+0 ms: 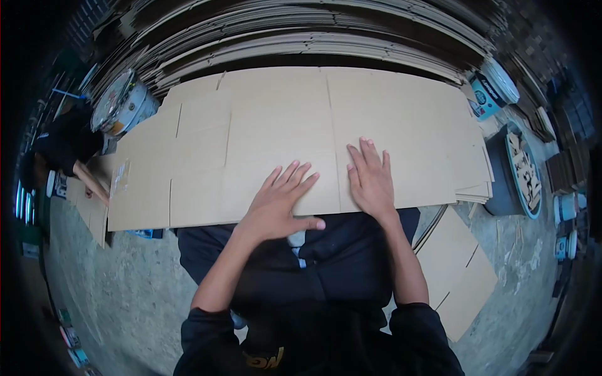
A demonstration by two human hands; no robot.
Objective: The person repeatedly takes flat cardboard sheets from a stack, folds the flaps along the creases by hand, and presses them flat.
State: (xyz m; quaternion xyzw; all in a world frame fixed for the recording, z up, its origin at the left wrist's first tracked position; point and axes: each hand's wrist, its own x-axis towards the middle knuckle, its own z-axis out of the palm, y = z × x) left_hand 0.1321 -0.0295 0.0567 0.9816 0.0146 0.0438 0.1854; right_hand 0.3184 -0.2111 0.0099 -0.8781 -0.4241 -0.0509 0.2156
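Observation:
A wide, flat cardboard sheet (276, 125) with cut slots and crease lines lies across the front of my lap, on top of other sheets whose edges show at its right end. My left hand (279, 203) rests at the sheet's near edge, fingers spread on the cardboard and thumb out over the edge. To the right of the long crease, my right hand (371, 178) lies palm down on the same sheet with its fingers apart. Neither hand grips anything. Clear tape (121, 175) sticks to the sheet's left end.
Stacked cardboard (313, 37) spans the back. A bucket (125, 103) stands back left, near a co-worker's arm (91, 182). At the right are a paint bucket (492, 91), a tub (501, 172) of cardboard scraps and a loose sheet (461, 269) on the floor.

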